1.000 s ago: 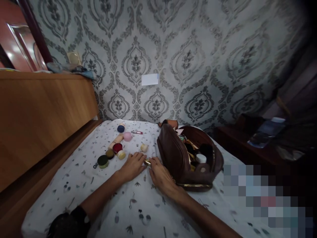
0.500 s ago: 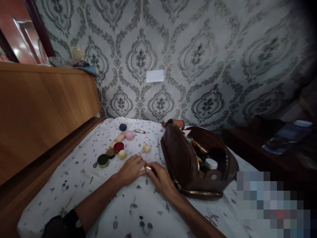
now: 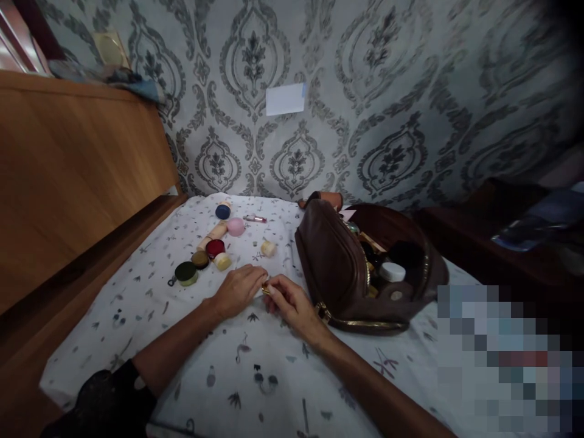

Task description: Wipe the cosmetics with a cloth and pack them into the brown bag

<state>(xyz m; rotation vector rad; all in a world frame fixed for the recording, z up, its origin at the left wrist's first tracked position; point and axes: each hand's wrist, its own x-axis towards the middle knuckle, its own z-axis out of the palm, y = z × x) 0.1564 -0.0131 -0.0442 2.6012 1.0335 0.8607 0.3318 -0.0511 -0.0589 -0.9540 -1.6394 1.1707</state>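
Note:
Over the patterned sheet my left hand [image 3: 239, 291] and my right hand [image 3: 292, 304] meet at the fingertips. Between them is a small shiny gold object [image 3: 265, 289], too small to tell its kind. My right thumb and fingers pinch it from the right. The left fingers are pressed together and bent around its other side, partly hiding it. Left of my hands lie a yellow-lidded jar [image 3: 222, 261], a red-lidded jar [image 3: 215, 248], an olive-lidded jar [image 3: 199, 260] and a dark green tin [image 3: 187, 274]. A small cream-coloured jar [image 3: 267, 248] lies just beyond my fingers.
An open brown bag [image 3: 333, 261] with a white-lidded jar [image 3: 392, 272] inside stands close to my right hand. Farther back are a pink jar [image 3: 236, 227], a beige tube [image 3: 212, 235], a lip gloss [image 3: 255, 219] and a blue-lidded jar [image 3: 223, 210]. A wooden cabinet [image 3: 82, 164] borders the left.
The view has tilted down, so the scene sits higher. My right fingers have turned and closed over the gold object, which now shows less. Left fingers stay against it.

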